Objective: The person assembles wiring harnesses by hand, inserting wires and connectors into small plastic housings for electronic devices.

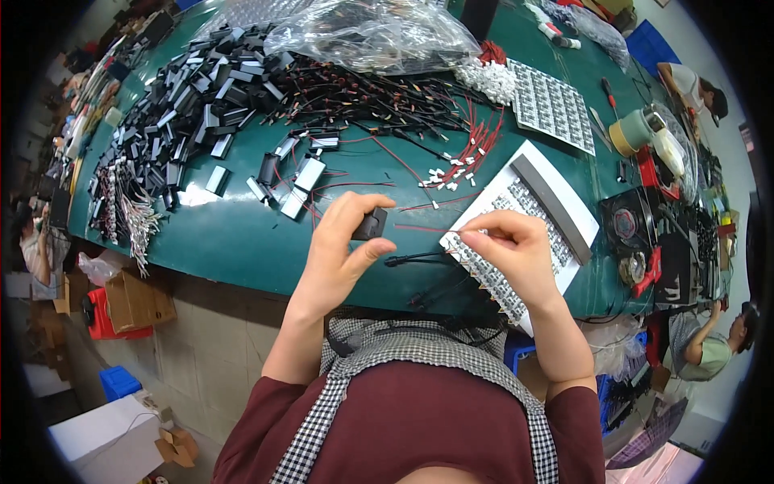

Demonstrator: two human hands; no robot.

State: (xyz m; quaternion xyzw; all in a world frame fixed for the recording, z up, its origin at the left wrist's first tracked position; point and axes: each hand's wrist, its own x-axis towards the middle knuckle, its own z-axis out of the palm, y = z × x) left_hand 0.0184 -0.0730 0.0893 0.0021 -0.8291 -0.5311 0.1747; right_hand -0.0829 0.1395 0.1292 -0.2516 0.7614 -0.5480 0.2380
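Observation:
My left hand (329, 246) grips a small black plastic housing (368, 227) between thumb and fingers, raised above the green table near its front edge. To its right, my right hand (518, 246) pinches the end of a thin red wire (423, 228), which stretches across toward the housing. Whether the wire joins the housing cannot be made out. Under my right hand lies a white board with rows of small metallic parts (524, 198) and a dark grey bar (552, 208) along it. A black cable (417, 259) lies on the table between my hands.
A large heap of black housings (193, 105) spreads over the left of the green table (266, 262). Bundled cables (371, 93), a clear plastic bag (371, 36) and another parts sheet (552, 105) lie behind. A fan (627, 222) and a tape roll (631, 133) stand right.

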